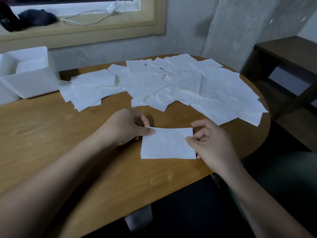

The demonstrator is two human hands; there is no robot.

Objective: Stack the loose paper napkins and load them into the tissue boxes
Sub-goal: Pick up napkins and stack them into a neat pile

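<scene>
A small stack of white napkins [167, 144] lies on the wooden table [51, 127] in front of me. My left hand [126, 128] pinches its upper left corner with thumb on top. My right hand [212, 143] holds the stack's right edge, thumb on the paper, fingers curled. Several loose napkins [188, 85] are spread across the far half of the table. A white tissue box [29, 79] stands open at the far left with napkins inside; a second white box [6, 93] shows partly at the left edge.
The table's rounded edge [264, 127] runs close on the right. A dark wooden shelf [288, 69] stands beyond it. A window sill [77, 26] behind holds a dark object and a white cable. The grey wall rises behind the table.
</scene>
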